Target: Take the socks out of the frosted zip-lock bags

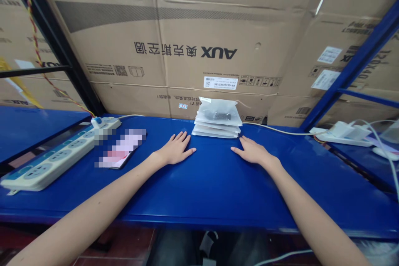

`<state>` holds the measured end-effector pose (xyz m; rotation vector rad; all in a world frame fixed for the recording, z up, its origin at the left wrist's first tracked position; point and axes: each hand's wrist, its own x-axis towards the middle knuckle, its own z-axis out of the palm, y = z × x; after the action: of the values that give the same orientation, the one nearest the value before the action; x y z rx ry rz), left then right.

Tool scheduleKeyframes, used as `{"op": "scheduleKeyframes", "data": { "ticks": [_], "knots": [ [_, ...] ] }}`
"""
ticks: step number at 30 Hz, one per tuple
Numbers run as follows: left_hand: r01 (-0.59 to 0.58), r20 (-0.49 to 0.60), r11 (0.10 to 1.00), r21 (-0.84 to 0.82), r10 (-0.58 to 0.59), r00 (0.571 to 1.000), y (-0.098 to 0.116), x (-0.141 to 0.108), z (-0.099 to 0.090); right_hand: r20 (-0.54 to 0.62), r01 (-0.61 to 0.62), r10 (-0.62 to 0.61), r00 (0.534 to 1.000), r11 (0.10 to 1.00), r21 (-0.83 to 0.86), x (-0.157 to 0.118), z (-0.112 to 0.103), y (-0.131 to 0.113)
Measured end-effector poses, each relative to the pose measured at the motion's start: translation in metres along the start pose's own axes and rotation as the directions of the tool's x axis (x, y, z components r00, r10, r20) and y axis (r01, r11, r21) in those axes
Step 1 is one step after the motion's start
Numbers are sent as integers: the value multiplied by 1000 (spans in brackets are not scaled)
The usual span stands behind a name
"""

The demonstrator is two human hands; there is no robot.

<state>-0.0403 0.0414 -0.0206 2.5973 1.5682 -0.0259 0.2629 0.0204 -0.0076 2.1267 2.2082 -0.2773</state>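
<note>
My left hand (177, 149) lies flat on the blue shelf top (215, 187), fingers stretched out and thumb pointing right. My right hand (252, 149) also rests palm down, its fingertips close to the lower right corner of a stack of translucent white plastic bags (217, 118). Whether those fingertips touch the stack I cannot tell. A dark item shows through the top bag. Neither hand holds anything. To the left of my left hand lies a phone (124, 149) with a lit, partly blurred screen.
A long white power strip (62, 153) runs along the left side. Another strip with white chargers (346, 133) sits at the right, its cable (274, 130) crossing behind the stack. Cardboard (187, 20) walls the back; blue and black posts stand at the sides.
</note>
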Motion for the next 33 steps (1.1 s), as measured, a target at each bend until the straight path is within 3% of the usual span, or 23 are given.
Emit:
{"op": "scheduleKeyframes", "data": {
  "ticks": [3,7,9,13,17,25,33],
  "knots": [
    [-2,-22,1000,-19,1,1000,-1,1,1,-111,-42,51,992,996,82,1,-2,2],
    [-8,-28,1000,-26,7,1000,-2,2,3,-331,115,-50,942,977,180,3,1,0],
    [-6,-21,1000,-15,6,1000,-2,1,3,-378,181,-97,921,965,191,3,3,-3],
    [0,-17,1000,-5,0,1000,-2,1,3,-359,227,-153,921,958,174,5,7,-7],
    [-4,-26,1000,-17,4,1000,-2,1,3,-358,198,-118,926,961,194,7,11,-8],
    [-3,-19,1000,-24,2,1000,-1,1,2,-424,233,-115,899,942,240,12,16,-8],
    [0,-2,1000,8,0,1000,-2,1,3,-492,300,-148,858,922,245,26,21,8]
  ]
}}
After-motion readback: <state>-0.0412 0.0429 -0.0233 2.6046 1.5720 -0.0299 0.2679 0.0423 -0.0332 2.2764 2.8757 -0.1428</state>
